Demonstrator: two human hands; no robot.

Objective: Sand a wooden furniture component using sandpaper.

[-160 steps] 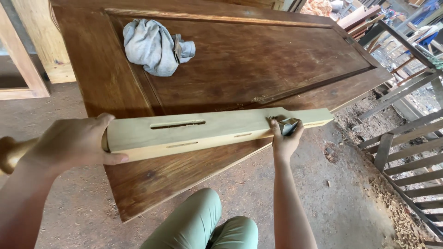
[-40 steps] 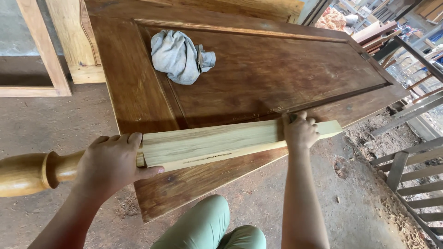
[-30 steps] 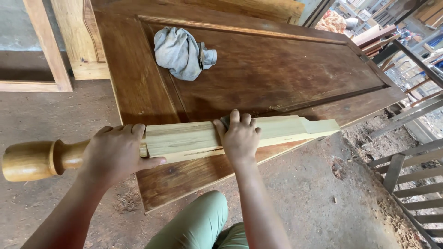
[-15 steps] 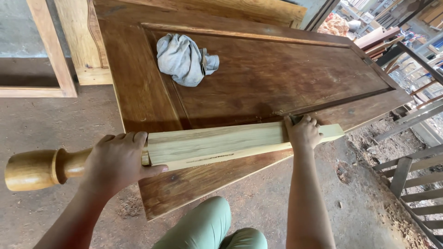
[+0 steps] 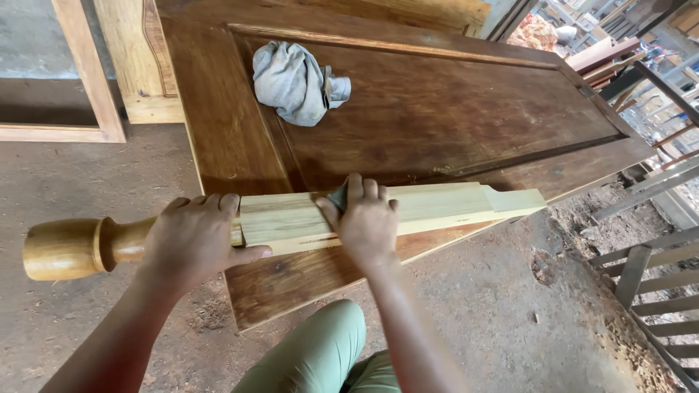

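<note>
My right hand (image 5: 366, 218) is flat on top of the pale wooden post (image 5: 408, 211), fingers curled over its far edge, pressing a small dark pad (image 5: 338, 195) against the wood. Can't tell what the pad is, most of it is under my fingers. My left hand (image 5: 196, 239) is wrapped tight around the post where the square pale section meets the turned part, thumb on the near face.

The post lies crosswise in front of me. Its rounded, varnished knob end (image 5: 69, 249) sticks out past my left hand over the floor. The squared end runs right, with a stepped notch at the tip.

The post rests across the near corner of a dark brown panelled door (image 5: 451, 116) that lies flat and runs away from me to the right. A crumpled grey rag (image 5: 295, 80) sits on the door's far panel, well apart from both hands.

My knee in green trousers (image 5: 320, 349) is just below the door edge. Dirt floor (image 5: 495, 320) with sawdust all round. Light wooden frames (image 5: 87, 80) at far left, grey slatted frames (image 5: 641, 276) at right.
</note>
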